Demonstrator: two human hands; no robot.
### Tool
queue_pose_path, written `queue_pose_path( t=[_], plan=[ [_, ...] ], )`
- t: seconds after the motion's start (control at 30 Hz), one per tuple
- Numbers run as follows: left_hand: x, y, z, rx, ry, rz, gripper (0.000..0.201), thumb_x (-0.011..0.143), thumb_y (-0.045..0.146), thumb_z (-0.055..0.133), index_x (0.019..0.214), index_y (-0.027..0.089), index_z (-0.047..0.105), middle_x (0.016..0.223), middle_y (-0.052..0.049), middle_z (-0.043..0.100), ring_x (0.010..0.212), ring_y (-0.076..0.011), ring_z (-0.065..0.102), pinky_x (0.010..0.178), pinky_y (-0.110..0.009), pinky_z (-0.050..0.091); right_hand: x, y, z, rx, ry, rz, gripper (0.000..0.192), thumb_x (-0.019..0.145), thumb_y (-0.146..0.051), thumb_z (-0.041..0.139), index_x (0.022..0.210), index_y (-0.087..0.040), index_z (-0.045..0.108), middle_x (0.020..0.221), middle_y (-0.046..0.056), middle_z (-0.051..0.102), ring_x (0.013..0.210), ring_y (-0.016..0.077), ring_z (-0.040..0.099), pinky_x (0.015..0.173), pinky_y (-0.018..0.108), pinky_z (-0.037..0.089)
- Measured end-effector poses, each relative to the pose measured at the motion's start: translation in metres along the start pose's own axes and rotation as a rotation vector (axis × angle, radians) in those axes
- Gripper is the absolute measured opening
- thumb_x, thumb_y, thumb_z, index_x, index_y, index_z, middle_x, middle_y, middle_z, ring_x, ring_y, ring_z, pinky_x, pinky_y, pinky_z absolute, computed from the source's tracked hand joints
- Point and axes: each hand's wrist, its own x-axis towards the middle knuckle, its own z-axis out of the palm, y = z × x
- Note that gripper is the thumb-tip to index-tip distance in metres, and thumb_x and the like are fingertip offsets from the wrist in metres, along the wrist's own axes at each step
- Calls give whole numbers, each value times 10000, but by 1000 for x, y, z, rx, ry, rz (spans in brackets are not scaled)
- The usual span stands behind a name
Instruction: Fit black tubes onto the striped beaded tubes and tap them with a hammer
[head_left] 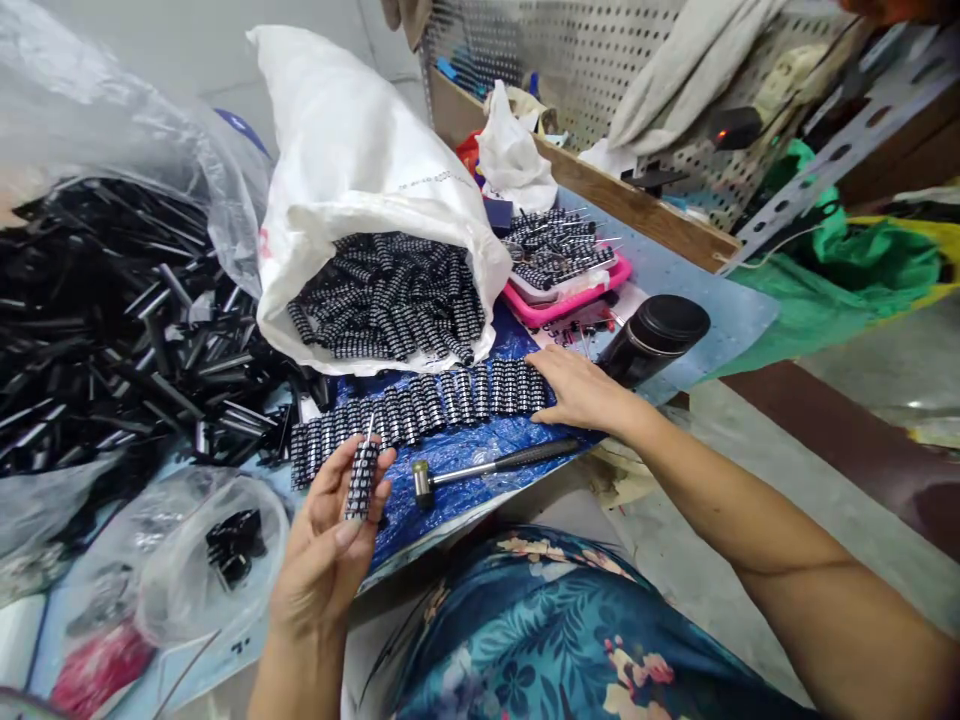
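Observation:
My left hand point(326, 540) is closed around a black cylinder banded with white characters point(361, 480), held upright near the front of the table. A thin metal pin point(370, 428) sticks out of its top. Many similar cylinders lie side by side in a long row point(427, 402) on blue plastic sheeting point(465, 450). At the row's right end, my right hand point(581, 390) has its thumb and fingers around the two ends of the last black cylinder point(535, 388). A hammer with a black grip point(495, 466) lies just in front of the row.
Behind the row, a white sack point(360, 130) lies open, full of similar cylinders. Black plastic parts point(150, 330) are heaped at left. A pink tray point(555, 308) of pinned cylinders and a dark lidded bottle point(654, 338) stand right. A clear tub point(217, 570) sits front left.

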Motion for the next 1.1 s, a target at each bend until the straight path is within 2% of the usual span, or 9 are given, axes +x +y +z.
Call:
queue_pose_path(
  t=[0.1, 0.2, 0.3, 0.43, 0.57, 0.7, 0.8, 0.97, 1.1],
  plan=[
    [-12, -3, -12, -119, 25, -58, 639, 644, 339, 852, 1221, 163, 639, 1402, -159, 521, 1186, -272, 603, 851, -211, 578, -2, 5, 2, 16, -10, -16, 910, 697, -463, 850, 1421, -112, 424, 1397, 183, 474, 1306, 343, 444, 1105, 496, 375],
    [-22, -10, -19, -124, 115, -143, 365, 774, 332, 777, 1065, 166, 632, 1159, -133, 650, 766, -137, 672, 526, -132, 508, -10, -2, 0, 21, 70, -36, 962, 712, -499, 838, 1459, -87, 393, 1501, 216, 364, 1387, 369, 361, 1142, 511, 335],
    [-39, -20, -26, -144, 146, -198, 411, 844, 282, 714, 1217, 211, 558, 1128, -108, 653, 592, -75, 590, 431, -125, 404, -10, -35, 1, 181, 255, -101, 644, 878, -464, 695, 1390, -132, 489, 1397, 147, 517, 1279, 299, 510, 1102, 437, 403],
    [-60, -32, -43, -308, 172, -226, 647, 823, 331, 745, 1381, 198, 448, 1299, -177, 581, 794, -162, 676, 523, -167, 497, 17, -118, 21, 489, 137, -350, 243, 971, -325, 587, 1173, -197, 631, 1087, 34, 684, 950, 172, 661, 862, 282, 511],
    [-84, -35, -72, -400, 252, -205, 591, 856, 375, 710, 1336, 119, 478, 1096, -166, 649, 779, -150, 668, 598, -180, 523, 63, -220, 53, 594, 12, -702, 195, 1018, -257, 493, 1079, -177, 660, 967, 26, 695, 831, 138, 647, 764, 251, 480],
    [-110, -35, -98, -414, 389, -79, 419, 879, 377, 677, 1202, 156, 528, 973, -66, 622, 657, -95, 584, 496, -169, 440, 105, -308, 85, 284, -109, -853, 208, 1014, -201, 457, 1038, -150, 658, 926, 63, 655, 851, 180, 611, 724, 281, 442],
    [-120, -35, -109, -389, 500, -42, 376, 849, 386, 707, 1092, 174, 514, 927, -38, 608, 608, -83, 538, 447, -161, 369, 120, -352, 108, 0, -230, -894, 174, 975, -122, 468, 1004, -117, 639, 952, 107, 635, 898, 232, 586, 722, 315, 426],
    [-116, -31, -117, -305, 636, -46, 437, 791, 463, 747, 1005, 153, 526, 735, 1, 575, 466, -52, 426, 411, -158, 258, 125, -367, 122, -19, -257, -910, 206, 963, -107, 462, 1080, -86, 630, 951, 140, 621, 957, 275, 558, 801, 377, 441],
    [-106, -27, -118, -216, 627, 16, 440, 787, 481, 744, 989, 131, 570, 708, -10, 588, 458, -48, 434, 440, -164, 260, 118, -341, 111, 580, -341, -735, 247, 943, -171, 541, 1159, -112, 645, 1019, 107, 632, 936, 200, 585, 848, 340, 468]
  ],
)
